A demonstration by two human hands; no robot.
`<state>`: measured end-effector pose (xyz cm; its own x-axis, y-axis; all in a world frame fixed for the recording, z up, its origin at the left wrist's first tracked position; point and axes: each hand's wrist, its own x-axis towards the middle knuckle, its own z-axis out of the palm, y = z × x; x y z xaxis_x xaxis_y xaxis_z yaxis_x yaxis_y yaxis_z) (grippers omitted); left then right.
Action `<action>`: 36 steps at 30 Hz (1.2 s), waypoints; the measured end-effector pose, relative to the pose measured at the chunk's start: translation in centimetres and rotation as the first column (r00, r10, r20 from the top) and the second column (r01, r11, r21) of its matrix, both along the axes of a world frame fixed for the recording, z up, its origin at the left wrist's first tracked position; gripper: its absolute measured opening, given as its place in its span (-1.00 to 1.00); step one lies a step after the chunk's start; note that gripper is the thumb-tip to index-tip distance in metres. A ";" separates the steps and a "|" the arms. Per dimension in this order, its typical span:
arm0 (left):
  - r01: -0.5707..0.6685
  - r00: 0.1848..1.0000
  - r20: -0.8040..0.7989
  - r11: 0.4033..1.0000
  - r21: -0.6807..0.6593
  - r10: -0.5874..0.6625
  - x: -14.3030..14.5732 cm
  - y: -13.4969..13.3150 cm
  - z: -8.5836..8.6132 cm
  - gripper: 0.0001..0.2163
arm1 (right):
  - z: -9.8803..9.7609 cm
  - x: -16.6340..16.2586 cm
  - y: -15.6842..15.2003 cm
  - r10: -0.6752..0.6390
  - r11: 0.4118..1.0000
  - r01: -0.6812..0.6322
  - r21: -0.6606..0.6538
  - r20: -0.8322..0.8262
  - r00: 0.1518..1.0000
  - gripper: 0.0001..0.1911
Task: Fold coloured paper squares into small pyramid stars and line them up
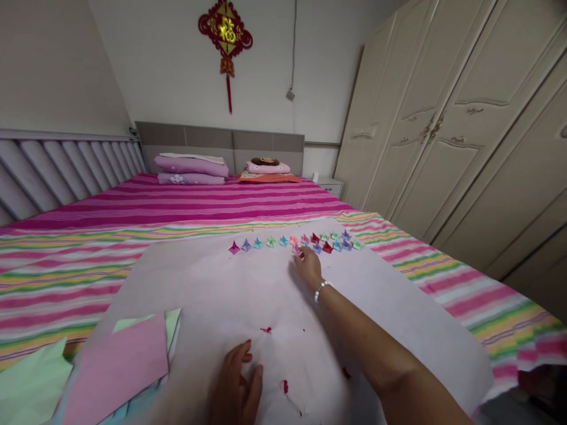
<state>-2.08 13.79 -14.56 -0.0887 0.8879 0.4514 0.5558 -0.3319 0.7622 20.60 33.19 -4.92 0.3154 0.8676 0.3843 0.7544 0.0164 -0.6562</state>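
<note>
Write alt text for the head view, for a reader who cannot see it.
A person's right hand reaches to a row of small folded paper shapes on a white sheet over a striped bed. The left hand rests nearer, beside pink paper.

Just past the fingers (pixel 301 255) of the right hand (pixel 309 268) sits a row of folded shapes (pixel 283 241) in crisp coloured paper with sharp creases. Under the fingers of both hands lies a pale sheet (pixel 212 283), matt and smooth; whether it is paper or thin cloth I cannot tell. Left of the left hand (pixel 237 383), the pink sheet (pixel 117 369) and green sheet (pixel 31 383) are flat, matt paper. The bedspread (pixel 177 203) beyond is soft, dull striped cloth. Behind the right fingers, the bracelet (pixel 322 289) has pearly, glossy beads. Far right, the wardrobe (pixel 465 130) looks smooth and painted, with a faint sheen.
</note>
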 end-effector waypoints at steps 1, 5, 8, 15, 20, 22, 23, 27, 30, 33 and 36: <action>0.013 1.000 0.005 1.000 0.002 -0.013 -0.1 0.1 -0.1 -0.66 | 0.1 -0.7 -1.3 0.038 0.999 -0.038 0.017 -0.015 0.999 -0.71; 0.074 0.997 -0.007 0.997 -0.020 -0.075 -0.4 0.4 -0.3 -0.66 | -0.4 -5.0 -8.9 0.220 0.973 -0.216 0.081 -0.041 0.975 -0.81; 0.102 0.994 0.026 0.994 -0.032 -0.101 -0.7 0.6 -0.1 -0.68 | -1.9 -8.6 -15.0 0.439 0.878 -0.438 0.196 0.038 0.898 -0.86; 0.069 0.989 0.132 0.998 -0.009 -0.067 -0.6 0.7 0.9 -0.69 | -6.3 -12.1 -18.9 0.422 0.858 -0.448 0.253 0.152 0.894 -0.75; 0.073 0.979 0.192 0.997 0.008 -0.074 0.0 0.0 1.8 -0.73 | -7.5 -11.8 -18.4 0.365 0.880 -0.414 0.232 0.229 0.903 -0.75; 0.048 0.985 0.169 0.999 0.001 -0.047 0.2 -0.2 2.2 -0.75 | -7.5 -11.7 -18.4 0.392 0.872 -0.434 0.227 0.206 0.896 -0.74; 0.042 0.987 0.158 0.999 0.000 -0.041 0.3 -0.2 2.3 -0.76 | -7.5 -11.7 -18.4 0.405 0.868 -0.444 0.224 0.197 0.893 -0.74; 0.063 0.993 0.099 0.998 0.006 -0.063 -1.1 -0.3 3.8 -0.78 | -7.2 -11.6 -18.7 0.416 0.867 -0.450 0.214 0.183 0.891 -0.74; 0.034 0.999 0.040 0.999 0.032 -0.035 -4.5 -0.2 5.6 -0.80 | -7.0 -11.7 -18.8 0.404 0.876 -0.437 0.204 0.182 0.896 -0.74; -0.066 0.998 -0.007 0.997 0.043 0.067 -9.5 0.0 6.9 -0.79 | -6.8 -11.7 -18.8 0.397 0.884 -0.428 0.188 0.181 0.900 -0.74; -0.129 0.990 -0.060 0.991 0.023 0.130 -14.1 0.0 7.3 -0.73 | -6.8 -11.8 -18.8 0.397 0.889 -0.426 0.166 0.180 0.900 -0.75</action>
<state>-16.22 13.81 -7.23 -0.1740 0.8621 0.4759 0.6408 -0.2678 0.7195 8.84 14.39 -11.74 -0.1221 0.8098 0.5738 0.7336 0.4630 -0.4974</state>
